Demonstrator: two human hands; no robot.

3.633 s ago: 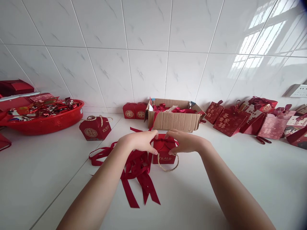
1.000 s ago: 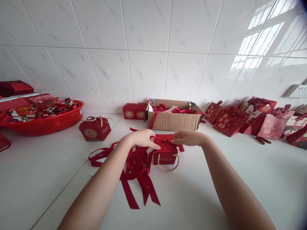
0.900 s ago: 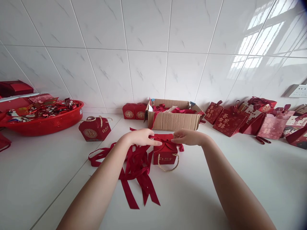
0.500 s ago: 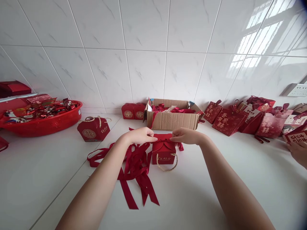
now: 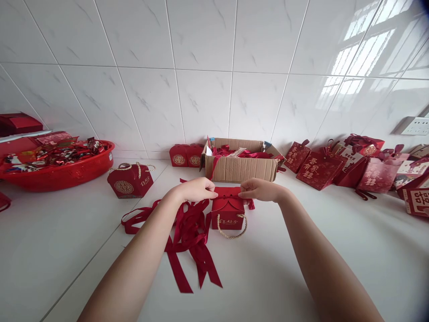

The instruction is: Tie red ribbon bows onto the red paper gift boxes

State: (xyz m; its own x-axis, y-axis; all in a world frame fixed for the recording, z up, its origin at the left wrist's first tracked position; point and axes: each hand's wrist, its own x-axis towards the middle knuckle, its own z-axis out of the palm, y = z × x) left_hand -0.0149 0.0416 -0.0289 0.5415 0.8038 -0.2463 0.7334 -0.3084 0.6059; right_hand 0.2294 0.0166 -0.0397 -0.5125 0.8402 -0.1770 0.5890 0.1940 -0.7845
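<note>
A small red gift box (image 5: 228,218) with gold lettering and a rope handle (image 5: 232,235) stands upright in front of me. Across its top runs a red ribbon (image 5: 228,196), knotted or twisted at the middle. My left hand (image 5: 200,189) pinches the ribbon at the box's left side. On the right side, my right hand (image 5: 258,190) pinches the ribbon's other part. Both hands are closed, thumbs turned inward. Loose red ribbons (image 5: 191,232) lie in a heap left of the box, partly behind my left forearm.
Behind the gift box stands an open cardboard box (image 5: 243,170) of ribbons. Farther left are another red gift box (image 5: 130,181) and a red basin (image 5: 60,174) of wrapped sweets. Two small red boxes (image 5: 186,155) sit by the wall; several red bags (image 5: 321,170) line the right.
My hands and the gift box have barely moved; the box sits very slightly farther left. Another person's hand at the far right has gone out of view, and the box there now stands alone.
</note>
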